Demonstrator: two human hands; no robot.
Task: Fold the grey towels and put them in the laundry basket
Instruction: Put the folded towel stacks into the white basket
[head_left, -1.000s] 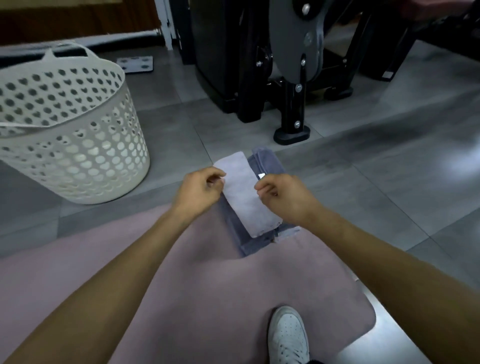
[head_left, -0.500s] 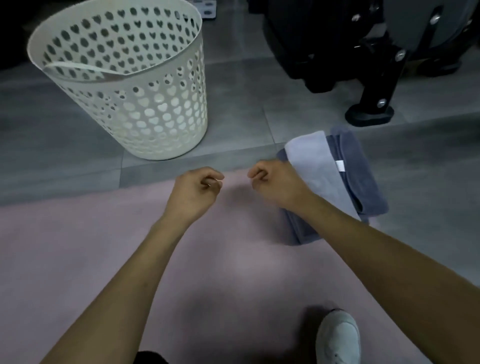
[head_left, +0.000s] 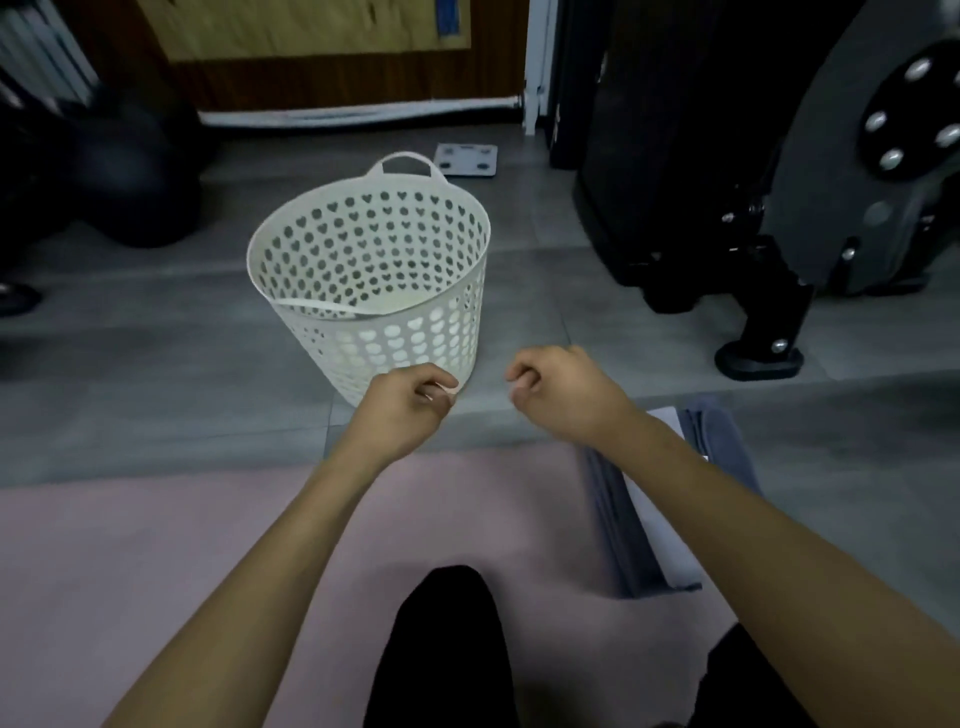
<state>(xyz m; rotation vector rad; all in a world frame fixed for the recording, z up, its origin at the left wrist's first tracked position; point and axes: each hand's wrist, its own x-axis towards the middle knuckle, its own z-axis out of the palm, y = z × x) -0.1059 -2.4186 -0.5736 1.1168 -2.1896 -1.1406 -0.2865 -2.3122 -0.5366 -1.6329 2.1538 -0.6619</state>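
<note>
On the floor ahead: we see the white laundry basket (head_left: 371, 283) standing upright on grey tiles, its wall pierced with heart holes, nothing visible inside.
Left hand (head_left: 402, 408): held in the air just before the basket's base, our grip curled closed, holding nothing.
Right hand (head_left: 563, 389): raised beside the left and apart from it, fingers curled in on an empty grip.
Grey towels (head_left: 649, 519): folded and stacked at our right, a paler one lying on darker ones, under our right forearm, half on the pink mat (head_left: 156, 561).
Behind: a black exercise machine (head_left: 779, 182) and a bathroom scale (head_left: 466, 160).
</note>
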